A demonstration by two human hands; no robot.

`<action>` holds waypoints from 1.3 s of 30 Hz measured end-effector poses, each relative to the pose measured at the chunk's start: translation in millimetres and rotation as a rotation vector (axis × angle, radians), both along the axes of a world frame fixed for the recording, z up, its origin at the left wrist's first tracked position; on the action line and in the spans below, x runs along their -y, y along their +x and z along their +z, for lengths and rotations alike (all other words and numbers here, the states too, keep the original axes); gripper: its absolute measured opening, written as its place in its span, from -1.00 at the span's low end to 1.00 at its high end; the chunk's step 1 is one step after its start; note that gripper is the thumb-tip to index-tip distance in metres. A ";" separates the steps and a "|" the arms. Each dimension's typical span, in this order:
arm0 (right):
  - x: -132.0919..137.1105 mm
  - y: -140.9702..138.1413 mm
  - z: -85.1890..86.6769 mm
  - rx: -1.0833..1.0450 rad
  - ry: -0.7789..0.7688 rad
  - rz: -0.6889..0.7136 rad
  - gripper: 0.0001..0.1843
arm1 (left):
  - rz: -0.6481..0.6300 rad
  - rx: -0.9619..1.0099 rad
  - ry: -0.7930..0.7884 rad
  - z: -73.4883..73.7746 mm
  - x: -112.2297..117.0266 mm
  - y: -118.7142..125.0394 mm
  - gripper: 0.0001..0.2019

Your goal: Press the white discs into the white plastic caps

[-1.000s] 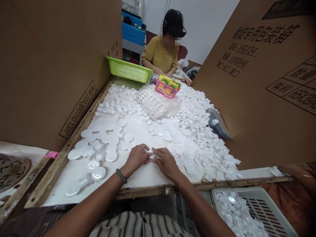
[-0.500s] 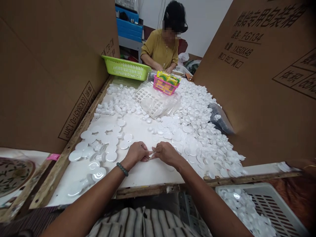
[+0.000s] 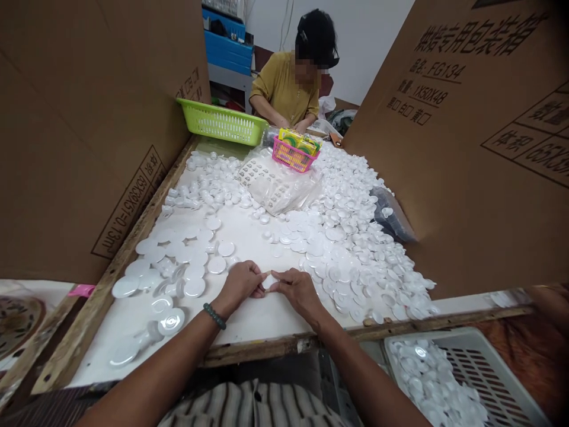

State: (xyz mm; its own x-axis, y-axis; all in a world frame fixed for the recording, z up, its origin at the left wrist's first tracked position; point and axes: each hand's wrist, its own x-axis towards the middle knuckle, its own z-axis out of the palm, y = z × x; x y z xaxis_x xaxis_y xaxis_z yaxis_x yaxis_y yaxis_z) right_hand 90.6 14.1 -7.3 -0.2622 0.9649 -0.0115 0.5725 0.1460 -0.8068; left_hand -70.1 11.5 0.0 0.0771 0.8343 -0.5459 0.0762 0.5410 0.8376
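Note:
My left hand and my right hand meet at the near middle of the white table. Both pinch one small white plastic piece between their fingertips, just above the tabletop. A green bead bracelet sits on my left wrist. White round discs lie flat to the left of my hands. A big heap of white caps spreads to the right.
Tall cardboard boxes wall both sides. A grey crate of white caps sits at the lower right. A clear bag, a pink basket and a green basket stand farther back. A person in yellow works at the far end.
My hands stayed together on the small white piece, lifting slightly and then settling back toward the table. The view shifted a little.

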 end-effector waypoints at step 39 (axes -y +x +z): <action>-63.8 -2.6 9.7 0.506 0.433 0.141 -0.78 | -0.279 -0.795 0.678 1.7 27.1 -3.9 -0.74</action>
State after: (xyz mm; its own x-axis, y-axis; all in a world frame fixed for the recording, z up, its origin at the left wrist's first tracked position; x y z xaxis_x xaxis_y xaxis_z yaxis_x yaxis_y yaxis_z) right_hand 88.0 77.9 2.4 -0.4499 0.8672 0.2134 0.8157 0.4963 -0.2971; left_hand -74.0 -15.6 1.7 0.1385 0.9893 0.0455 0.7784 -0.1372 0.6126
